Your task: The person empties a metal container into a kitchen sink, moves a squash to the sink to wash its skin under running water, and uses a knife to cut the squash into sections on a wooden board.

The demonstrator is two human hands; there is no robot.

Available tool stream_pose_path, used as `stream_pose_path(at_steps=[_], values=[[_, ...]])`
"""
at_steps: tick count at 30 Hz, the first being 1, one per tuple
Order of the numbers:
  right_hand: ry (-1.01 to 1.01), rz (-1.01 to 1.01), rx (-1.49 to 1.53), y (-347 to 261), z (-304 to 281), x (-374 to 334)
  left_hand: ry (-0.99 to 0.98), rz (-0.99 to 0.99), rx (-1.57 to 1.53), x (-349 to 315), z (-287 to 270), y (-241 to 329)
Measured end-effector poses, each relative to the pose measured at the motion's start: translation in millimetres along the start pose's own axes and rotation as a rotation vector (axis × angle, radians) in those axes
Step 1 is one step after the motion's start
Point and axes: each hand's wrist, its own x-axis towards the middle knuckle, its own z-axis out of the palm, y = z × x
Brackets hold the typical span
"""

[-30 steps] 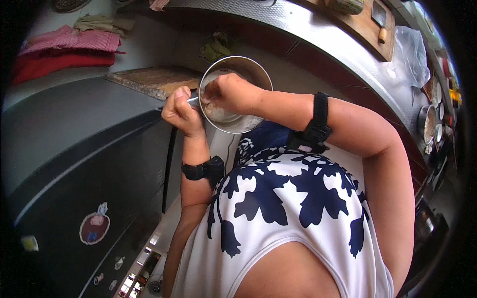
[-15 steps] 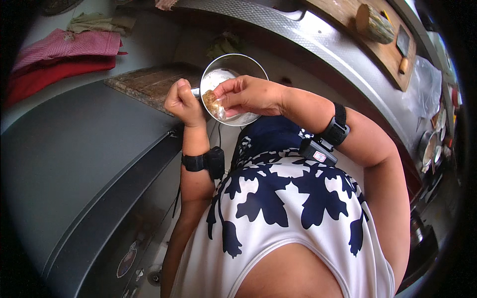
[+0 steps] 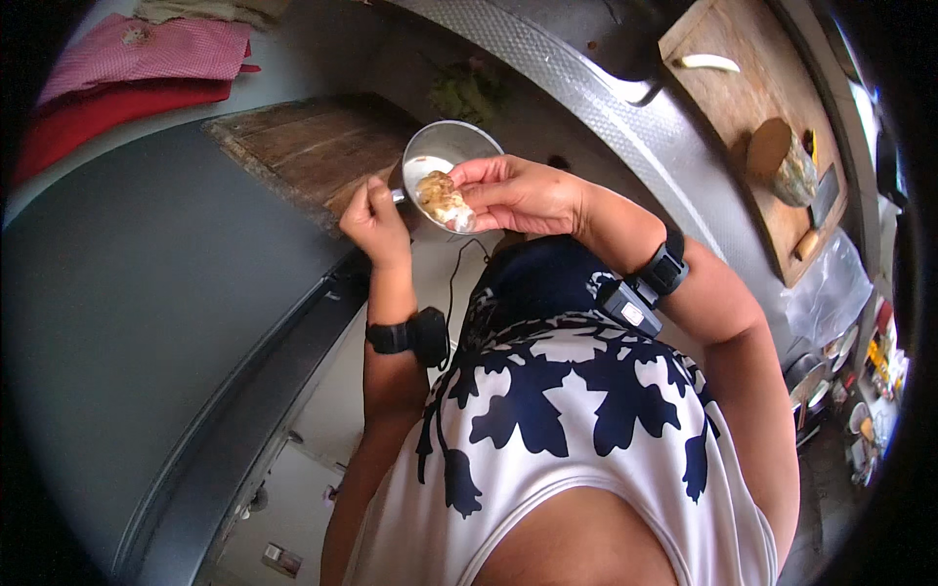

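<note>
My left hand (image 3: 376, 220) is closed around the short handle of a round metal pot (image 3: 453, 140), held tilted in front of me. White material lies inside the pot, too indistinct to name. From the right, my right hand (image 3: 528, 198) reaches over the rim, its thumb and fingers pinching a lumpy brown-and-white piece (image 3: 442, 199) at the pot's mouth. The kind of piece cannot be made out. Part of the pot's near side is hidden behind my right hand.
Left of the pot are a worn wooden board (image 3: 303, 146) and a dark grey surface (image 3: 147, 303). On the right, a metal counter (image 3: 625, 132) bears a cutting board (image 3: 728, 93) with a cut pumpkin (image 3: 785, 162) and a knife (image 3: 827, 195). A clear plastic bag (image 3: 831, 293) lies beside it.
The view has shifted, with more of the cutting board showing. The pot is more tilted, and the lumpy piece in my right hand shows more fully. Both hands keep their grip.
</note>
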Motion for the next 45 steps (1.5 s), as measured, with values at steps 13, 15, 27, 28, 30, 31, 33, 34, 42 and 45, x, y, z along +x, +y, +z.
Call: stream_pose_path(at_steps=[13, 15, 27, 28, 30, 31, 33, 34, 42, 45], values=[[0.853, -0.101, -0.537, -13.6, -186.6, 77.9, -0.028, -0.330, 0.136, -66.3, -8.6, -60.9], [0.910, 0.035, -0.647, -19.5, -201.9, 102.2, -0.033, -0.381, 0.132, -73.2, -10.0, -59.4], [0.799, -0.144, -0.591, -20.6, -333.7, 143.5, 0.000, -0.475, 0.015, -88.4, -9.6, -83.4], [0.822, -0.132, -0.590, -21.0, -312.6, 136.7, 0.010, -0.471, -0.002, -86.9, -10.8, -84.7], [0.843, -0.112, -0.546, -24.0, -276.6, 123.9, 0.010, -0.462, -0.019, -84.3, -12.0, -81.8], [0.842, -0.101, -0.515, -24.4, -256.0, 118.1, 0.011, -0.474, -0.010, -81.8, -13.6, -79.7], [0.821, -0.078, -0.446, -32.3, -223.8, 116.1, 0.003, -0.485, 0.006, -80.4, -18.0, -76.4], [0.803, -0.056, -0.381, -37.7, -205.1, 112.9, 0.020, -0.485, -0.033, -78.4, -20.6, -75.8], [0.483, -0.363, -0.766, -69.6, -62.2, 59.2, 0.333, -0.561, -0.640, -65.1, -35.7, -62.8], [0.646, -0.414, -1.278, -69.7, -25.4, 31.8, 0.271, -0.609, -0.749, -51.0, -43.7, -47.1]])
